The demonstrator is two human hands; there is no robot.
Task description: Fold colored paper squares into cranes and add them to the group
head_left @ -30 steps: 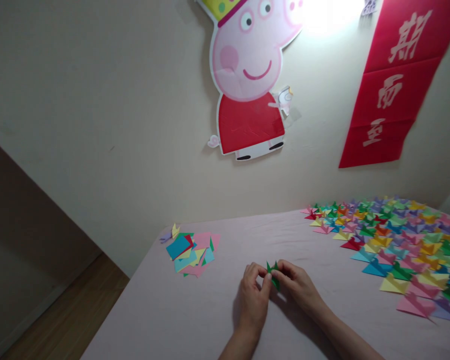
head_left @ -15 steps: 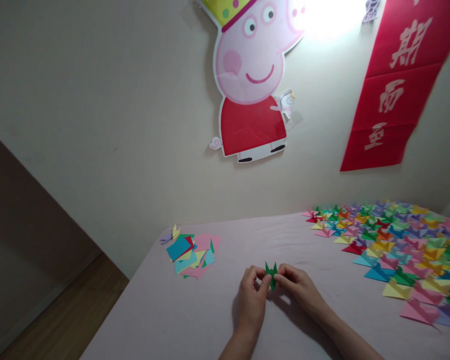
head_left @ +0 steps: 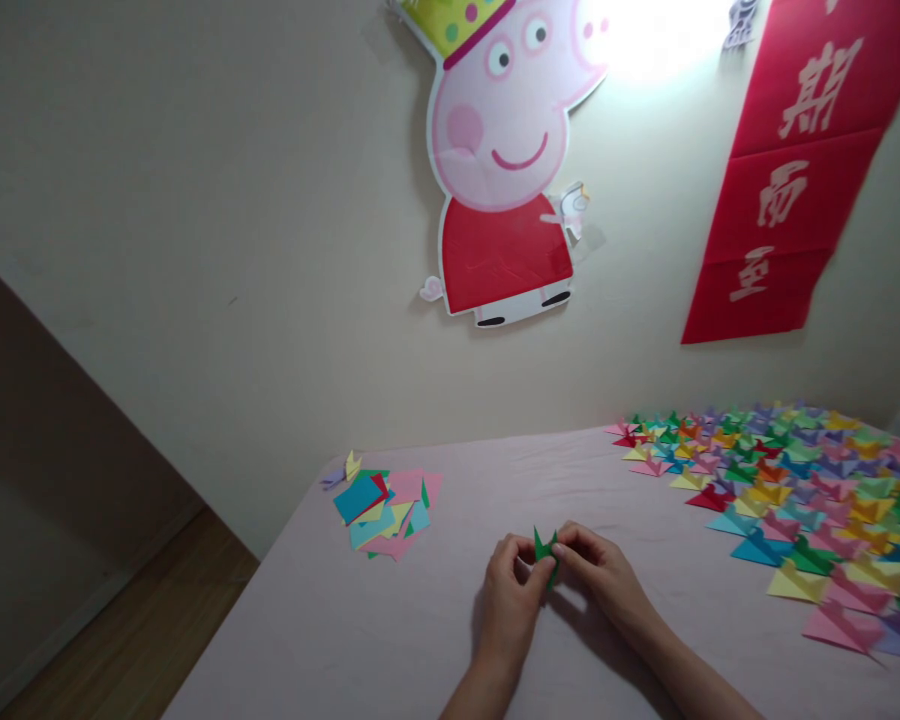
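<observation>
A small green origami crane, part-folded with two points sticking up, is pinched between both hands just above the table. My left hand grips its left side and lower part, the thumb lying across its front. With thumb and fingers closed, my right hand holds the upper right point. The crane's lower part is partly hidden behind the fingers.
Rows of folded paper cranes in many colours cover the table's right side. A loose pile of coloured paper squares lies at the left, beside a yellow folded piece. The pink-covered table meets the wall behind.
The green crane has turned slightly. My left thumb has slid right across its front, and my right fingers have moved up to its right point.
</observation>
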